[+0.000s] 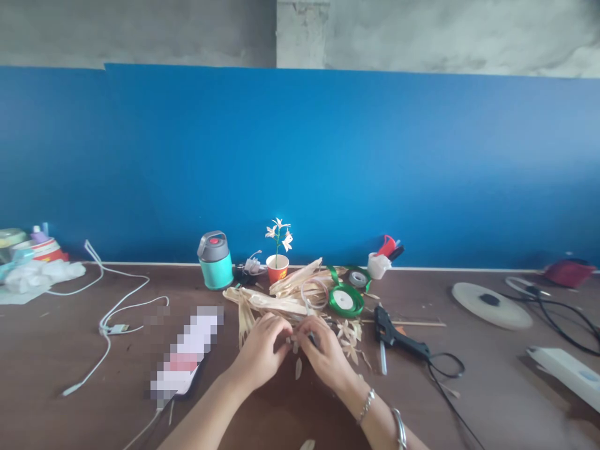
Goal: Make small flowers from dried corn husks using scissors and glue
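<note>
My left hand (263,351) and my right hand (328,355) meet over the table, fingers closed in a pinch. Between the fingertips shows a small pale husk petal (295,345), partly hidden, and both hands seem to hold it. Just below lies or hangs another pale petal (299,369); I cannot tell which. Dried corn husks (267,302) are heaped beyond my hands. Husk flowers (349,344) lie to the right of my right hand. Farther right rests a black glue gun (398,337) with a clear glue stick (383,358).
Behind the husks stand a paper cup (277,270) with a white-flowered stem and a teal flask (217,269). Green ribbon rolls (345,301) lie right of them. A phone (187,356) and white cables (107,312) are at left; a power strip (567,375) is at right.
</note>
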A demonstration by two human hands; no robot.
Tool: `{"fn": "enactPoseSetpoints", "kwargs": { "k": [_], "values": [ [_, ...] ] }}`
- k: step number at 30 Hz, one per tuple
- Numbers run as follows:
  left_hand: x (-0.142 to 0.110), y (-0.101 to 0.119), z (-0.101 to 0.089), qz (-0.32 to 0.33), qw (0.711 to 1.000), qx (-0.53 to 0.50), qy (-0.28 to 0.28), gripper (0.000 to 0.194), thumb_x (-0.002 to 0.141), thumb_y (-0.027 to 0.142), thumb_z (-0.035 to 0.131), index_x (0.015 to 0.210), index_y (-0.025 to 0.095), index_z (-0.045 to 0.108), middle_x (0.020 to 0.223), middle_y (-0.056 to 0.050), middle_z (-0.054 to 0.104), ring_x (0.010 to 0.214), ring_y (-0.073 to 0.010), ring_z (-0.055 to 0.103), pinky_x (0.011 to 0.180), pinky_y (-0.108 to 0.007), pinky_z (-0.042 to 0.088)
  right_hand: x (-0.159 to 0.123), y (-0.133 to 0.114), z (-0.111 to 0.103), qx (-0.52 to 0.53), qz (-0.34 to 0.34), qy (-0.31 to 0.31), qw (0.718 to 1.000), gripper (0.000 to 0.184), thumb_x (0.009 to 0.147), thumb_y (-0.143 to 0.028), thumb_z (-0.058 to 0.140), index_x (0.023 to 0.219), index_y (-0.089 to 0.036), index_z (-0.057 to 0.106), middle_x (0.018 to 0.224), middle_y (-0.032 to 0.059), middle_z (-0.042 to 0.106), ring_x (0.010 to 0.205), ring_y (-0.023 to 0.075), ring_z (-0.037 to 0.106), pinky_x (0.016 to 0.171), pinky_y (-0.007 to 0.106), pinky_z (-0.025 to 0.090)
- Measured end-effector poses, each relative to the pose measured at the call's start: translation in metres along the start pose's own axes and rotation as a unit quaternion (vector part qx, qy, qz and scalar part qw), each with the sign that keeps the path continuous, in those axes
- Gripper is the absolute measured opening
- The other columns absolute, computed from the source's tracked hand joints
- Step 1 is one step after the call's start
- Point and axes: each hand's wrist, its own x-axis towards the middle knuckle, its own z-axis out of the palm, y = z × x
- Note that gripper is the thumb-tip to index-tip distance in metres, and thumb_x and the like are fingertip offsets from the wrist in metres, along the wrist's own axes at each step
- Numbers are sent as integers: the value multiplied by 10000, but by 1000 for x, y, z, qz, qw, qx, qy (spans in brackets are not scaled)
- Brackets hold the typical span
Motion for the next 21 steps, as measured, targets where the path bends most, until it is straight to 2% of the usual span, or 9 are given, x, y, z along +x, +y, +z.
{"fn": "enactPoseSetpoints", "kwargs": {
  "k": [5,9,12,15,18,21],
  "values": [
    [0,1,0,56,997,36,29,125,811,83,531,772,199,555,765,-22,621,816,-205,565,730,-336,438,-2,-1,0,46,46,-4,998,219,869,-299,505,689,-185,554,774,40,607,778,188,564,731,302,449],
    [1,1,-1,61,996,45,48,124,822,88,512,782,195,559,753,-21,624,804,-199,569,728,-332,433,-2,1,0,35,51,-7,998,216,882,-307,476,724,-184,555,785,41,604,790,191,565,740,302,449],
    [1,2,-2,37,996,45,66,119,800,83,518,770,193,552,763,-24,620,806,-199,576,737,-336,442,-4,2,-1,-26,1,16,1000,83,844,-231,491,838,-188,562,846,47,603,838,206,560,785,329,443],
    [1,4,-1,13,996,43,71,126,761,73,533,729,195,538,749,-16,615,797,-202,584,738,-342,452,-5,1,0,-123,-71,21,990,226,757,-123,540,970,-197,557,934,56,605,911,230,539,832,370,413],
    [1,6,1,5,997,38,67,126,745,72,533,716,195,541,737,-14,614,785,-201,591,733,-342,458,-5,0,2,-188,-100,21,977,151,770,-82,529,839,-207,578,878,44,617,873,226,537,815,373,395],
    [1,6,4,-9,997,30,65,83,761,116,552,756,198,566,747,-21,621,785,-205,596,723,-337,463,-4,0,5,-192,-95,36,976,146,820,-101,514,724,-205,551,798,35,620,797,208,547,761,346,401]
  ]
}}
